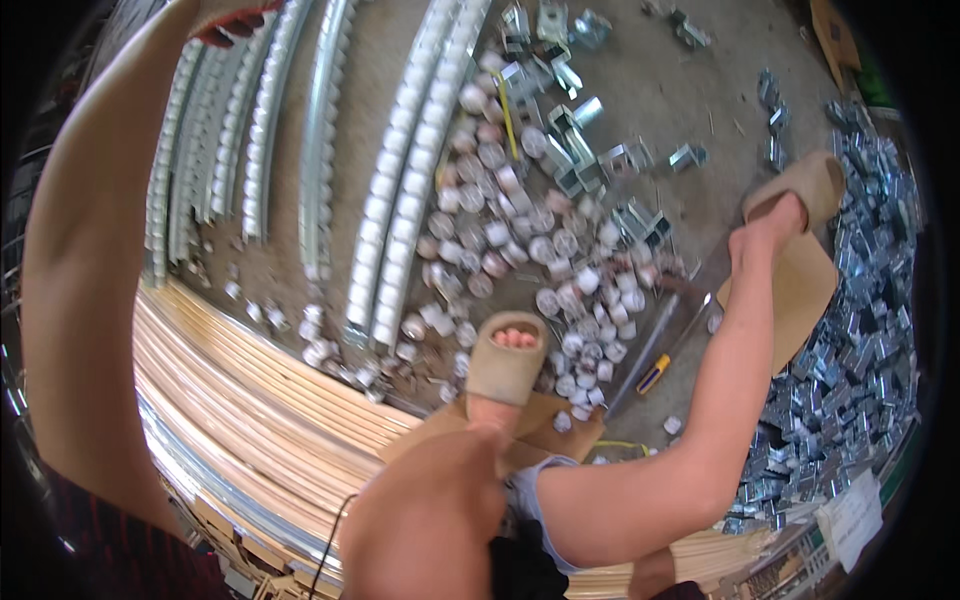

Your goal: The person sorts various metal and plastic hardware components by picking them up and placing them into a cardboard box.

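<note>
My left arm reaches up along the left side. My left hand (232,20) is cut off by the top edge, its fingertips near the far ends of several metal rails (265,120) fitted with white rollers. The fingers show too little to tell whether they grip anything. Two longer roller rails (408,180) lie side by side nearer the middle. Of my right arm only a bit of skin (655,575) shows at the lower edge, beyond my thigh; the right hand is out of sight. Loose white rollers (590,330) lie scattered on the floor around my sandal (507,360).
Metal brackets (575,150) lie loose at the top, and a large heap of brackets (850,360) fills the right side. A yellow-handled screwdriver (654,374) rests on the floor. Long tan strips (260,370) are stacked at lower left. Cardboard (800,310) lies beneath my other sandal (815,185).
</note>
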`<state>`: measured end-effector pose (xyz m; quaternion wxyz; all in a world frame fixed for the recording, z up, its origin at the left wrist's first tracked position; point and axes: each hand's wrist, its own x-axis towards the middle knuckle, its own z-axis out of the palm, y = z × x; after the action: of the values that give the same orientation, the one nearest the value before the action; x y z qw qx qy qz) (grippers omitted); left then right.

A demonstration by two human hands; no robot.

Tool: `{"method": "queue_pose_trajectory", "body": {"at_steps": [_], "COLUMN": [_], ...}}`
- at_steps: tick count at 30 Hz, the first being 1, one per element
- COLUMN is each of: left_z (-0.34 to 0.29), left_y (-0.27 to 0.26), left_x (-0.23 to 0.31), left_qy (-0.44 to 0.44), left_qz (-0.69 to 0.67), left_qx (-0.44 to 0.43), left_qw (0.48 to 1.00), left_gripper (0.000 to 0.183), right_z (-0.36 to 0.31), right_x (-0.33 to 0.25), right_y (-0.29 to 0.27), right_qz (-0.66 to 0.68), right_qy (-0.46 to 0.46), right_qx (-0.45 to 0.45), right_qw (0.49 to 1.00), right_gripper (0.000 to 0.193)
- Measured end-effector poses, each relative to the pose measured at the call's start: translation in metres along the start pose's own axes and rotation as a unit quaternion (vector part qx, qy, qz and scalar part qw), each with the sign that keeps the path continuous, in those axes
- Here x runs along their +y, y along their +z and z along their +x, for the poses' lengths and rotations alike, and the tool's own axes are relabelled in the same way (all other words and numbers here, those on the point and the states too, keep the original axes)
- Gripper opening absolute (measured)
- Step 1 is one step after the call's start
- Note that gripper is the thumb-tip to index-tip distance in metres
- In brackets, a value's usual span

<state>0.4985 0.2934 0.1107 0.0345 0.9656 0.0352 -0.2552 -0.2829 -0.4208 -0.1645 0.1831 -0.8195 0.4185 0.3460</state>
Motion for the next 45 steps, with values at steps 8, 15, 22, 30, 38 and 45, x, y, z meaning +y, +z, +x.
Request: {"method": "queue_pose_trajectory", "body": {"at_steps": [8, 15, 22, 30, 38, 45], "left_z": [0.063, 0.051, -0.008, 0.094, 0.097, 0.101], "left_y": [-0.252, 0.072, 0.233, 0.225, 0.225, 0.222], "left_x": [-0.011, 0.218, 0.215, 0.269, 0.266, 0.264], "left_qy": [0.021, 0.151, -0.214, -0.145, -0.152, -0.152], "left_qz": [-0.049, -0.141, -0.112, -0.132, -0.121, -0.118], "left_qx": [0.210, 0.226, 0.147, 0.271, 0.268, 0.266], "left_qw": [0.976, 0.952, 0.959, 0.942, 0.944, 0.945], "left_gripper": [0.052, 0.085, 0.114, 0.107, 0.113, 0.110], "right_z": [0.086, -0.090, -0.164, 0.208, 0.378, 0.378], "right_x": [-0.210, -0.405, -0.550, -0.759, -1.018, -1.024], "right_y": [-0.315, -0.502, -0.524, -0.563, -0.592, -0.585], "right_qz": [-0.301, 0.183, 0.126, -0.078, -0.258, -0.212], "right_qy": [-0.015, -0.180, -0.362, -0.433, -0.333, -0.398], "right_qx": [0.019, 0.275, -0.117, 0.169, 0.287, 0.381], "right_qw": [0.953, 0.927, 0.916, 0.882, 0.860, 0.807], "right_gripper": [0.039, 0.023, 0.038, 0.040, 0.093, 0.038]}}
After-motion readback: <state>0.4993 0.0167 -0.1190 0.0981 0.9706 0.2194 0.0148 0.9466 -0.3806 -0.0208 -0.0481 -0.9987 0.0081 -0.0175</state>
